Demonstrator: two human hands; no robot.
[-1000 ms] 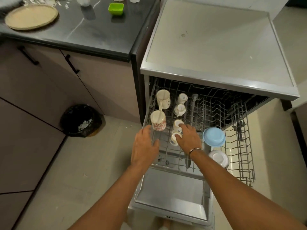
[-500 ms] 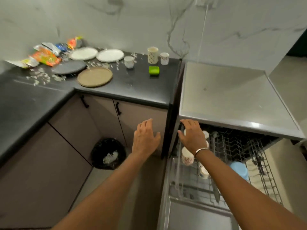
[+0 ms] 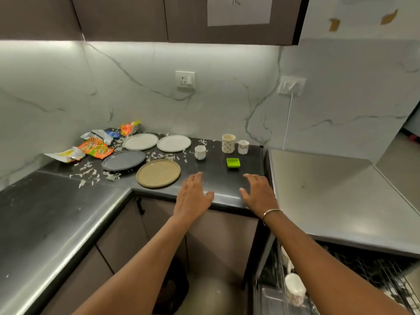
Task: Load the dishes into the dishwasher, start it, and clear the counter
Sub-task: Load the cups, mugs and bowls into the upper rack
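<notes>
A dishwasher (image 3: 329, 196) stands at the right edge of a kitchen corner. Its steel top is in full view, but its wire rack (image 3: 375, 273) juts out below, cut off by the frame's lower corner and partly hidden behind the person's right forearm. One pale cup (image 3: 294, 289) shows in the rack; whatever else it carries is too dark to make out. A dark shape (image 3: 172, 289) on the floor between the forearms cannot be identified. Over the front edge of the black counter (image 3: 56, 212), the left hand (image 3: 194, 196) and right hand (image 3: 258, 194) stretch out palm down, fingers straight and close together, thumbs spread toward each other, grasping nothing; whether the fingertips touch the surface cannot be told. A thin metal bangle (image 3: 271, 212) circles the right wrist. Dishes sit on the counter beyond the hands: a tan plate (image 3: 158, 173) just left of the left hand, a grey plate (image 3: 123, 160) behind it, a white plate (image 3: 140, 141) and a second white plate (image 3: 173, 143) side by side near the wall, a small white cup (image 3: 200, 152), a green dish (image 3: 233, 162) ahead of the right hand, and a dotted mug (image 3: 228, 143) with a small patterned cup (image 3: 243, 147) just beside it at the back. Snack wrappers (image 3: 95, 148) lie in the corner, and white scraps (image 3: 88, 173) are strewn around the plates.
</notes>
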